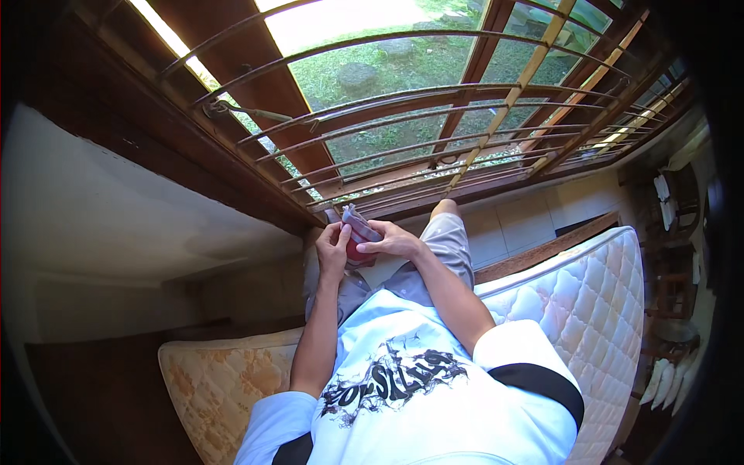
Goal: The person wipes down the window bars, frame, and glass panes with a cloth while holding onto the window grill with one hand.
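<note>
My left hand (332, 253) and my right hand (394, 239) meet above my lap, both gripping a small piece of folded fabric (361, 231). The fabric looks red with a grey, striped or patterned edge that stands up between the hands. My left thumb and fingers pinch its left side; my right thumb lies across its lower right part, with the fingers behind it. What the fabric item is exactly, I cannot tell. My legs in grey shorts (450, 238) are bent beneath the hands.
I sit on a quilted mattress (558, 285). Ahead is a wooden-framed window (401, 107) with metal bars, grass outside. A pale wall (104, 203) rises at the left. Floor tiles (505, 224) and a wooden bed rail (546, 247) lie to the right, dark furniture (677, 290) farther off.
</note>
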### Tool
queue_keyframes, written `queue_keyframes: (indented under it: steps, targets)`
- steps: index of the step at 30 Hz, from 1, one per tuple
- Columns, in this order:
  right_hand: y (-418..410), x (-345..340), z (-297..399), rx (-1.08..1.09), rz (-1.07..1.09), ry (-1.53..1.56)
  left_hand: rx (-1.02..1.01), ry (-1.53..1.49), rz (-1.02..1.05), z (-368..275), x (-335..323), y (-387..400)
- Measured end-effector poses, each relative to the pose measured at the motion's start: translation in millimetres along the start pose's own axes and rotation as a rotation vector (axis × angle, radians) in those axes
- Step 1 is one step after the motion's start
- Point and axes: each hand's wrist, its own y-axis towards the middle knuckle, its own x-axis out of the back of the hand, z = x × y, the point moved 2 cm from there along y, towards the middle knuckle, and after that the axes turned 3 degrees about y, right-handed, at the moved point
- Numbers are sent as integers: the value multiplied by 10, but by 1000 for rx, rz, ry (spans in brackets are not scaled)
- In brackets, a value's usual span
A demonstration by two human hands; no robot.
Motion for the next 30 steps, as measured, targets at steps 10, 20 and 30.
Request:
queue_keyframes:
  steps: [10, 20, 30]
  targets:
    - [31, 21, -69, -146, -100, -175, -48, 281, -49, 151, -18, 23]
    - [86, -34, -141, 66, -156, -337, -139, 395, -83, 227, -6, 82]
    - [100, -38, -173, 153, -82, 11, -8, 176, 259, 12, -87, 1]
